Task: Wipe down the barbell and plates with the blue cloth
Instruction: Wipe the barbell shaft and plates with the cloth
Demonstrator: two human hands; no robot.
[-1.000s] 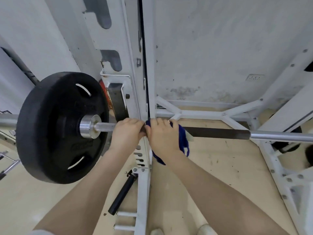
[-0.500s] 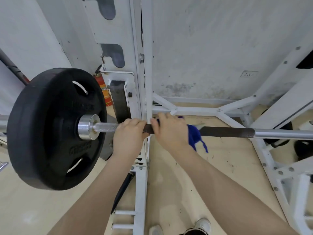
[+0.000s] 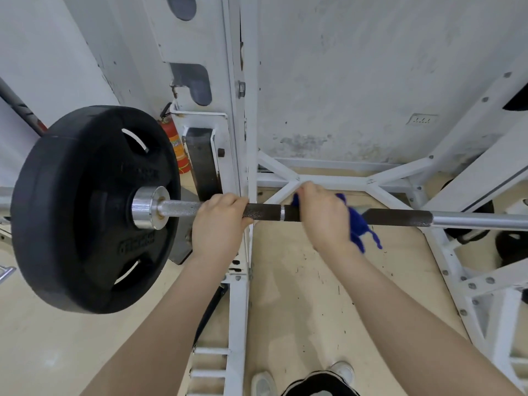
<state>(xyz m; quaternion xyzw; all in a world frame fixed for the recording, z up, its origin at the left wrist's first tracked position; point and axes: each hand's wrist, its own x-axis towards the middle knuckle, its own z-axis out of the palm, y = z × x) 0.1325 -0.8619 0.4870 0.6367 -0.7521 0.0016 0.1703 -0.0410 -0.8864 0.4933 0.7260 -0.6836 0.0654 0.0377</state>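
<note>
The barbell (image 3: 400, 218) lies level across the white rack (image 3: 243, 138), with a black plate (image 3: 85, 210) on its left end. The left hand (image 3: 218, 224) grips the bare bar just beside the rack post, fingers curled over it. The right hand (image 3: 324, 217), a little apart to the right, presses the blue cloth (image 3: 358, 224) around the bar, and loose cloth ends hang below it.

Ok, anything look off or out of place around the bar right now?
Nothing stands out. The barbell sits level through the white rack, the black plate is seated at the collar, and the blue cloth is wrapped on the bar under the right hand.
</note>
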